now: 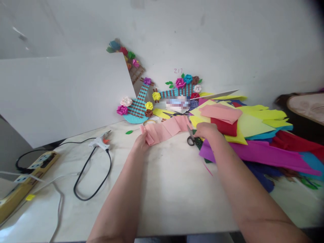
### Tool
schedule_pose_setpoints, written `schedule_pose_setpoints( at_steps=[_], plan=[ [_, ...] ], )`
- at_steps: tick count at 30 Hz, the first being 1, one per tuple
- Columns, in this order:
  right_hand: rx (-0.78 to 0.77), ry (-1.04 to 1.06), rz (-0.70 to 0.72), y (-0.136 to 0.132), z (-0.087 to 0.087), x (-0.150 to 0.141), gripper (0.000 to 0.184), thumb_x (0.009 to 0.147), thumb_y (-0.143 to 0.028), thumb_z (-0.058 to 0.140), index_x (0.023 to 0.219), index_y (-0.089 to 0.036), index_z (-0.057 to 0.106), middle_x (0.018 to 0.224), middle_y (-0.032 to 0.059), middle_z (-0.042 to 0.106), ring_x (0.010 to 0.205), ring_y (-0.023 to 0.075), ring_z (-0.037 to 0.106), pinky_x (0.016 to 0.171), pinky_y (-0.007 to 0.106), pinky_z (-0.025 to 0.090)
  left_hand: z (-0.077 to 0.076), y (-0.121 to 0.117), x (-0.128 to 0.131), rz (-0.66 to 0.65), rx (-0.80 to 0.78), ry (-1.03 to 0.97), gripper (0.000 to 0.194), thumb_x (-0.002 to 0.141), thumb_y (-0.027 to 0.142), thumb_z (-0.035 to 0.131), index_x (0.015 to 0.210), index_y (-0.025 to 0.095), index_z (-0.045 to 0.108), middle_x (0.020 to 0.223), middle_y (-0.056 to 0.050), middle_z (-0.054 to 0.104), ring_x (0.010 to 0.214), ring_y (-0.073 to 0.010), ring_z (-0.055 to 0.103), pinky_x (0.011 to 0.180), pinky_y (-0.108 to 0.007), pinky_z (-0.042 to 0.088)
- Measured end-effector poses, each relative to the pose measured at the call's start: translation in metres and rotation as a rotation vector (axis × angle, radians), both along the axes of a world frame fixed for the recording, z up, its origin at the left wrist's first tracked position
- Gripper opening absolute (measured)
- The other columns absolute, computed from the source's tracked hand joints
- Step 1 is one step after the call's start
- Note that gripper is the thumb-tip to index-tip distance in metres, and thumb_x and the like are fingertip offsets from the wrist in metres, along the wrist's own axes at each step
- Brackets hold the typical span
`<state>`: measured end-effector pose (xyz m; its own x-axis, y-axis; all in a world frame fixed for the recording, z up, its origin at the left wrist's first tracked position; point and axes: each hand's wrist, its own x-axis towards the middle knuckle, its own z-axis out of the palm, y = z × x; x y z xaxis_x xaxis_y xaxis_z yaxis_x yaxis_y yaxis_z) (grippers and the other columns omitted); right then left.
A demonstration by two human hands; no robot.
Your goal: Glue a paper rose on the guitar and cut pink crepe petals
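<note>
A folded strip of pink crepe paper (168, 130) stretches across the table in front of me. My left hand (141, 140) pinches its left end between thumb and fingers. At the strip's right end lie the blades of dark-handled scissors (190, 136), one finger loop showing. Curled fingers of my right hand (207, 130) close at the scissors' handle; the fingertips are partly hidden. Beside that hand rises a pile of coloured paper, with a folded pink piece (222, 113) and a red piece (224, 127) on it.
A white hot glue gun (100, 143) with a looped black cord lies left, near a power strip (35, 168). Guitar-shaped decorations (139, 104) with paper flowers lean by the wall, beside a white board (65, 98). Purple paper (265, 155) spreads right.
</note>
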<state>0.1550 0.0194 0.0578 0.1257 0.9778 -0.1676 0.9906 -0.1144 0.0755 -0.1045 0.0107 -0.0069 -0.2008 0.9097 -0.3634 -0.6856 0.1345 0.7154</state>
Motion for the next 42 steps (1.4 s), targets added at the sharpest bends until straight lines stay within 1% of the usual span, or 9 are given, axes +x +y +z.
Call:
schedule_pose_setpoints(
  at_steps=[3, 8, 15, 22, 26, 29, 34, 38, 42],
  plan=[
    [-0.091, 0.009, 0.020, -0.001, -0.003, 0.004, 0.033, 0.065, -0.030, 0.063, 0.095, -0.016, 0.069, 0.092, 0.0140, 0.066, 0.092, 0.0279, 0.061, 0.075, 0.037, 0.045, -0.001, 0.001, 0.000, 0.039, 0.009, 0.039, 0.022, 0.087, 0.016, 0.048, 0.105, 0.013, 0.060, 0.090, -0.009, 0.068, 0.086, -0.0149, 0.065, 0.079, -0.024, 0.052],
    [-0.079, -0.008, 0.068, 0.002, -0.006, -0.003, 0.035, 0.066, -0.021, 0.057, 0.099, -0.015, 0.067, 0.100, 0.0159, 0.065, 0.096, 0.0297, 0.060, 0.076, 0.039, 0.044, 0.001, 0.001, -0.004, 0.066, 0.009, 0.093, 0.014, 0.086, 0.016, 0.050, 0.093, 0.012, 0.061, 0.089, -0.009, 0.067, 0.087, -0.0151, 0.064, 0.080, -0.024, 0.052],
    [-0.107, -0.014, 0.058, 0.003, -0.006, -0.010, 0.040, 0.063, -0.014, 0.055, 0.102, -0.015, 0.065, 0.104, 0.0171, 0.064, 0.099, 0.0336, 0.058, 0.078, 0.046, 0.043, 0.001, 0.002, -0.005, 0.049, 0.000, 0.061, 0.019, 0.088, 0.017, 0.046, 0.100, 0.015, 0.061, 0.090, -0.008, 0.067, 0.092, -0.0155, 0.063, 0.084, -0.027, 0.051],
    [-0.145, -0.026, 0.047, 0.002, -0.006, -0.017, 0.033, 0.063, -0.016, 0.056, 0.095, -0.017, 0.065, 0.098, 0.0147, 0.065, 0.100, 0.0354, 0.057, 0.084, 0.054, 0.037, 0.000, 0.005, -0.006, 0.066, -0.011, 0.035, 0.020, 0.088, 0.017, 0.046, 0.100, 0.012, 0.061, 0.097, -0.010, 0.067, 0.095, -0.0161, 0.062, 0.088, -0.029, 0.049],
    [-0.136, -0.042, 0.066, 0.002, -0.012, -0.023, 0.027, 0.060, -0.014, 0.058, 0.086, -0.016, 0.065, 0.084, 0.0139, 0.065, 0.101, 0.0377, 0.056, 0.087, 0.061, 0.032, 0.000, 0.005, -0.005, 0.089, -0.009, 0.041, 0.019, 0.086, 0.017, 0.048, 0.099, 0.012, 0.061, 0.103, -0.011, 0.065, 0.097, -0.0175, 0.062, 0.089, -0.032, 0.048],
    [-0.096, -0.035, 0.071, 0.002, -0.017, -0.026, 0.027, 0.059, -0.013, 0.059, 0.085, -0.016, 0.065, 0.085, 0.0145, 0.064, 0.101, 0.0377, 0.055, 0.088, 0.063, 0.029, 0.000, 0.004, -0.005, 0.086, 0.022, 0.050, 0.016, 0.085, 0.017, 0.050, 0.094, 0.013, 0.062, 0.100, -0.011, 0.066, 0.098, -0.0186, 0.062, 0.088, -0.032, 0.049],
    [-0.080, 0.020, 0.063, 0.000, -0.011, -0.025, 0.028, 0.058, -0.011, 0.060, 0.085, -0.015, 0.064, 0.083, 0.0138, 0.064, 0.096, 0.0356, 0.058, 0.085, 0.059, 0.033, 0.000, 0.004, -0.006, 0.139, 0.044, 0.080, 0.014, 0.086, 0.016, 0.048, 0.083, 0.013, 0.062, 0.096, -0.010, 0.067, 0.100, -0.0180, 0.061, 0.090, -0.030, 0.047],
    [-0.110, 0.102, 0.039, -0.004, 0.004, -0.018, 0.019, 0.061, -0.013, 0.059, 0.079, -0.014, 0.064, 0.064, 0.0114, 0.062, 0.085, 0.0313, 0.062, 0.076, 0.046, 0.042, -0.002, 0.006, -0.008, 0.147, 0.044, 0.084, 0.013, 0.086, 0.015, 0.049, 0.082, 0.013, 0.062, 0.094, -0.010, 0.067, 0.097, -0.0176, 0.062, 0.089, -0.031, 0.048],
    [-0.154, 0.182, 0.023, -0.004, 0.012, -0.010, 0.015, 0.062, -0.016, 0.057, 0.075, -0.015, 0.064, 0.056, 0.0083, 0.061, 0.069, 0.0245, 0.063, 0.069, 0.038, 0.044, -0.003, 0.006, -0.010, 0.128, 0.044, 0.071, 0.013, 0.086, 0.016, 0.049, 0.084, 0.012, 0.062, 0.092, -0.011, 0.067, 0.097, -0.0181, 0.063, 0.090, -0.032, 0.048]
  ],
)
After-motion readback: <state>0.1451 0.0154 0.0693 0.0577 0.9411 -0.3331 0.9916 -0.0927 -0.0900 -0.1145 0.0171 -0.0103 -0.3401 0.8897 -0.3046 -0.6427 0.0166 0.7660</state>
